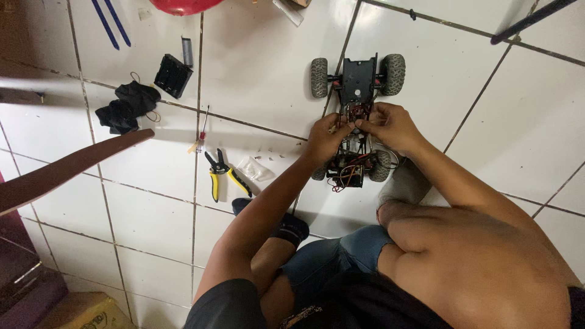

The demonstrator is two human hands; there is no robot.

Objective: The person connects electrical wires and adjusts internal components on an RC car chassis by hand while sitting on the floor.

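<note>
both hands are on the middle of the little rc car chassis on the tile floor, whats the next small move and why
Probably keep the left hand bracing the stripped black four-wheeled model car chassis while the right hand works the small part pinched at its wired centre. Both sets of fingertips meet there, and the yellow-handled pliers lie apart, untouched.

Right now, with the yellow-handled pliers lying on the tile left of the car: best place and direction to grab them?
Take the yellow-handled pliers by the two yellow handles, coming from above and from the person's side. They lie flat on the tiled floor with the black jaws pointing away, toward the screwdriver, and the handles splayed toward the person's knees, so closing fingers across both handles is probably the easiest grip.
</note>
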